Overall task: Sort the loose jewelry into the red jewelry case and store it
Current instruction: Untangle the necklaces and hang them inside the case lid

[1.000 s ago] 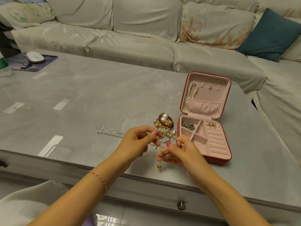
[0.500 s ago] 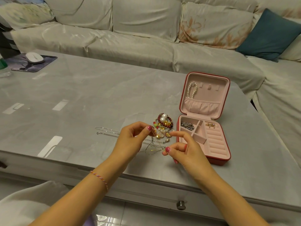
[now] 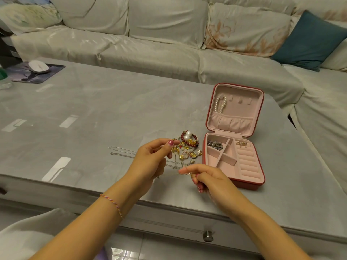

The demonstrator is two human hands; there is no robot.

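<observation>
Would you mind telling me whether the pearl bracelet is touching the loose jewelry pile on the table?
Apart. The head view shows the pearl bracelet hanging inside the case lid, with bare table between it and the jewelry pile.

Both bare forearms are reaching up from the bottom edge toward the middle of the frame. The left hand is sitting a little higher, just left of centre, palm turned inward, thumb and forefinger pressing together at their pink-nailed tips in a pinch. A braided band is circling the left wrist. The right hand is lying lower, just right of centre, back facing up, forefinger stretching leftward against the thumb, the other fingers curling under.
</observation>
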